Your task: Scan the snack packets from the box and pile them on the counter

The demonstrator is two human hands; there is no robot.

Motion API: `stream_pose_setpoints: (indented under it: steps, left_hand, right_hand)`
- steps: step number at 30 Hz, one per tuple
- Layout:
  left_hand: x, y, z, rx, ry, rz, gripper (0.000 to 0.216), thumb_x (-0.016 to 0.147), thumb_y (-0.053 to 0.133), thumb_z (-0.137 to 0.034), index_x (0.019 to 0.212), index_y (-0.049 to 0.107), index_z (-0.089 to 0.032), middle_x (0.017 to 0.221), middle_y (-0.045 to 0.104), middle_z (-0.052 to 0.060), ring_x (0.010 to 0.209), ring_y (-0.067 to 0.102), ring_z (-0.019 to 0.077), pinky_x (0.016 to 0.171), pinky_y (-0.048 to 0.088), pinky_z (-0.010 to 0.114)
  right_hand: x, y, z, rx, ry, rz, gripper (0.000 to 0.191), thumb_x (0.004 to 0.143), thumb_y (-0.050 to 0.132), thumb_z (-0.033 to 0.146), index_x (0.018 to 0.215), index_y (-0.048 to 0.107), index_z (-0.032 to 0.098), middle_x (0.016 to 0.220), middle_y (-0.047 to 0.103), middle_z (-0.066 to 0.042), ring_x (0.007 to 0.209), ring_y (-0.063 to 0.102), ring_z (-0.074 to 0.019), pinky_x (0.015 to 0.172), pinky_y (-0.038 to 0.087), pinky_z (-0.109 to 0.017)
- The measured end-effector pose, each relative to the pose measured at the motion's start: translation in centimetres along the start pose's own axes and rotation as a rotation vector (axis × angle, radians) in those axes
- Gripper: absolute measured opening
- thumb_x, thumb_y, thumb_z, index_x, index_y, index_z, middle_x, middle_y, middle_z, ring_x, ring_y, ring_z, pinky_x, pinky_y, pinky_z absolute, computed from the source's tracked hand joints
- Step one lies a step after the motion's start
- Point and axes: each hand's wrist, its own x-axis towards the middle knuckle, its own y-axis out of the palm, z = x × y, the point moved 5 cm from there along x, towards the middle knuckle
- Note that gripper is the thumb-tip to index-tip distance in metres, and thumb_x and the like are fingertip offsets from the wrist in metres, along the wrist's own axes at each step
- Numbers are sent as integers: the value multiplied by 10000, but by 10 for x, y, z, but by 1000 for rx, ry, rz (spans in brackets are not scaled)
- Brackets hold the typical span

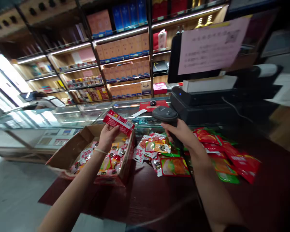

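My left hand (107, 138) pinches a flat red snack packet (119, 122) by its lower edge, its barcode side turned up toward me. Below that hand is an open cardboard box (128, 158) with many small snack packets inside. A black barcode scanner (165, 114) is gripped by its handle in my right hand (181, 133), its head pointing left toward the red packet. Beneath and left of the scanner lies a loose pile of white, orange and green snack packets (157, 145). More red packets (241, 161) are spread to the right of my right forearm.
A glass display counter (87, 112) runs behind the dark red table (145, 199). At the back right stand a black cash drawer (195, 106) and a screen with a pink paper sheet (207, 48). Lit shelves with boxes (125, 50) line the wall. Another person (49, 101) is at far left.
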Motion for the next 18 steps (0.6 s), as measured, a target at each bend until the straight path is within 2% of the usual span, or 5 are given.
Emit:
stream_pose_setpoints:
  steps: [4,6,9,13,18]
  left_hand:
    - [7,60,7,161,-8,176,484,667,807,-311,1071,575,-178,911,730,28,782,705,166,762,578,307]
    - [12,93,22,251,-37,241,479,686,783,-329,1076,546,-187,868,732,27,739,703,177,720,573,315]
    - [19,142,48,480,-17,338,339,724,733,-321,981,556,-190,828,730,33,725,695,196,701,551,320]
    - [15,205,75,981,209,471,169,774,676,-254,919,607,-202,863,735,47,802,691,213,721,494,287]
    - [-11,272,102,1377,448,650,220,886,536,-260,1084,628,-231,902,733,76,847,688,248,709,463,300]
  right_hand:
    - [-3,-53,5,75,-4,-151,371,741,758,495,773,534,201,515,535,58,360,484,-92,341,391,-207]
    - [-6,-77,4,99,5,-226,365,735,762,489,797,542,205,522,541,58,362,489,-97,331,389,-206]
    - [-12,-106,3,105,-7,-284,352,740,754,488,802,546,211,529,543,56,362,496,-100,326,390,-206]
    - [-22,-138,1,127,-15,-373,342,743,747,478,771,526,220,527,539,55,365,483,-97,322,392,-208]
    - [-34,-168,-1,159,-32,-466,334,745,746,474,778,524,228,513,535,62,365,486,-102,327,409,-218]
